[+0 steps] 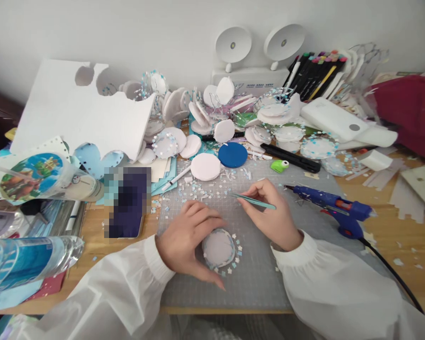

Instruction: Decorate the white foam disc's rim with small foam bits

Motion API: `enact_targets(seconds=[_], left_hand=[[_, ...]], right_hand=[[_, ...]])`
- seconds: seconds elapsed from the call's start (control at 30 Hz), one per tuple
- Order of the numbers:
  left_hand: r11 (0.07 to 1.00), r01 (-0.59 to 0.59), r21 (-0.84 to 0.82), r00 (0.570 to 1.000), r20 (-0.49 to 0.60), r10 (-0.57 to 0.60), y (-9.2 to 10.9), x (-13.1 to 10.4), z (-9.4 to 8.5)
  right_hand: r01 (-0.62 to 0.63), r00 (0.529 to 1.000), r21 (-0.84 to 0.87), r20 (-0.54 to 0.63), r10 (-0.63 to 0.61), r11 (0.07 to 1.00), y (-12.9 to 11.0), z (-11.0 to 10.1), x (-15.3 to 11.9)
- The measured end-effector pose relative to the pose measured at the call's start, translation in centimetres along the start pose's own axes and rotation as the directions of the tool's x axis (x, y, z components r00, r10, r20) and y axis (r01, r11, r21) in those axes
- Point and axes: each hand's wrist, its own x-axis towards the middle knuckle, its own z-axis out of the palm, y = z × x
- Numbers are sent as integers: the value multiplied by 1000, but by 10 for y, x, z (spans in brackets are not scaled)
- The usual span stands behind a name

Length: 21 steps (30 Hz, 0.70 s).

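Fingers of my left hand [188, 238] curled around the foam disc [218, 247] on the grey cutting mat [255, 278], while my right hand [272, 215] pinched teal tweezers [255, 201]. Small paper flowers [238, 251] already edged the disc's right and lower rim; the rest looked bare, as far as I could tell.

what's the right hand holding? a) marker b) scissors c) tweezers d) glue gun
c: the right hand pinches thin teal tweezers over the grey mat, while the blue glue gun lies untouched beside it.
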Motion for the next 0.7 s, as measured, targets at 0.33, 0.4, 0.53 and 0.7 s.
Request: enact_targets(seconds=[0.33, 0.4, 0.53, 0.7], left_hand=[[960, 138, -245, 975, -136, -175, -4, -5, -6], [940, 219, -263, 939, -204, -276, -4, -5, -5], [925, 298, -236, 866, -341, -366, -5, -3, -3], [923, 301, -241, 864, -340, -371, -6, 0, -2]], right_hand=[[-51, 997, 230, -46, 64, 972, -8, -3, 2], [-48, 997, 216, -46, 59, 975, -9, -4, 2], [-61, 997, 236, -29, 70, 970, -12, -4, 2], [-59, 996, 379, 83, 30, 924, -22, -3, -2]])
